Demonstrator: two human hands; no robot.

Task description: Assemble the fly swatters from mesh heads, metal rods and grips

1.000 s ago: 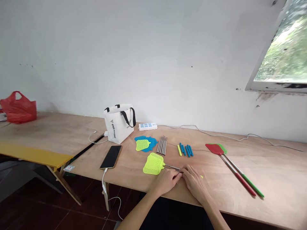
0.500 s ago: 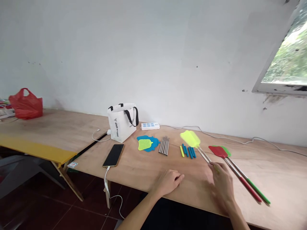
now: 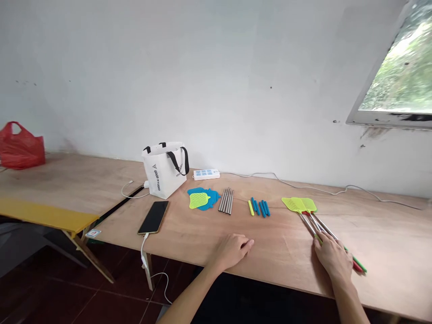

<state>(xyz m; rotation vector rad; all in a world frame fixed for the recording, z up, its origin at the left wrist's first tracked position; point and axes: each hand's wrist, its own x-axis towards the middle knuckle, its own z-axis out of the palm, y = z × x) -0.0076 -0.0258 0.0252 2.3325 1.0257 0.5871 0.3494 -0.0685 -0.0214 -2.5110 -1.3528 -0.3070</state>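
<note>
My right hand [image 3: 334,257] lies over the handles of a small pile of fly swatters at the table's right, its fingers curled round the yellow fly swatters [image 3: 294,204]. Under their heads a bit of a red fly swatter [image 3: 357,266] shows, and the end of a green handle [image 3: 360,265] sticks out past my wrist. The gripped part is mostly hidden by the hand. My left hand [image 3: 232,252] rests on the table near its front edge, fingers loosely folded, with nothing visible in it. Beyond it lie metal rods [image 3: 227,201], blue grips [image 3: 263,209] and a yellow grip [image 3: 251,207].
Blue swatter heads [image 3: 215,198] lie under a yellow one [image 3: 199,200]. A phone [image 3: 153,217] with a white cable, a white bag [image 3: 164,175] and a power strip [image 3: 206,174] stand left and behind. A red plastic bag [image 3: 23,148] sits on the neighbouring table.
My right hand has lowered the yellow fly swatters rightward onto the red and green ones. My left hand stays resting on the table. The view has shifted slightly to the right.
</note>
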